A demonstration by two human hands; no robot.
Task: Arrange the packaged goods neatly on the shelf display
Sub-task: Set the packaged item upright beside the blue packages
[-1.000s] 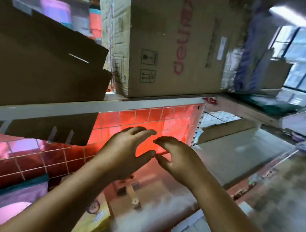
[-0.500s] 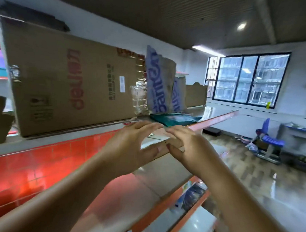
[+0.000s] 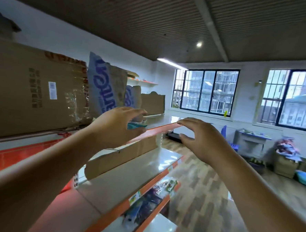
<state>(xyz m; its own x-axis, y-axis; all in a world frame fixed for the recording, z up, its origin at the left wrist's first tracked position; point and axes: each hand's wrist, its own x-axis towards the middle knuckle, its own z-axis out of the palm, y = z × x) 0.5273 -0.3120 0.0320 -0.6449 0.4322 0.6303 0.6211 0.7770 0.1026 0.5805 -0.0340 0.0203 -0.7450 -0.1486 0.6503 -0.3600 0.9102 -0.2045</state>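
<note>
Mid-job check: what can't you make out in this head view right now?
Head view:
- Teal packet on the top shelf: mostly hidden behind the left hand.
- Large cardboard box: cut off by the left edge; print too blurred to read.
- Packaged goods lower down: motion-blurred, labels unreadable.

Both bare forearms raised forward; left hand (image 3: 115, 128) and right hand (image 3: 202, 138) apart, fingers loosely arched (holding nothing).
</note>
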